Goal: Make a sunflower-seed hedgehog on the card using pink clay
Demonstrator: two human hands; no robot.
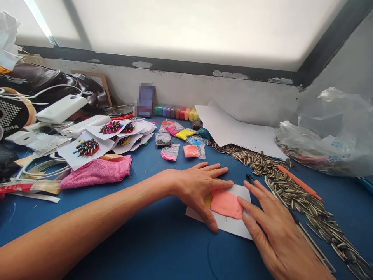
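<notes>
A white paper card (237, 229) lies on the blue table, bearing a flattened patch of coral-pink modelling clay (226, 204). Yellow clay (208, 200) shows at the patch's left side, partly covered by my left hand (201, 184). That hand rests across the card's left part with its fingers spread. My right hand (269, 225) is at the card's right side, fingers apart, its index fingertip at the clay's edge. Thin drawn lines show on the card below the patch. Neither hand grips anything. Just beyond my right fingers lies a black-tipped pen (250, 179).
Sunflower seeds (300, 196) run along the right, with an orange stick (300, 182) among them. Clay packets (190, 151) lie ahead, near white sheets (236, 126). Seed-decorated cards (87, 149) and a pink cloth (97, 171) are at left. A plastic bag (335, 132) stands far right.
</notes>
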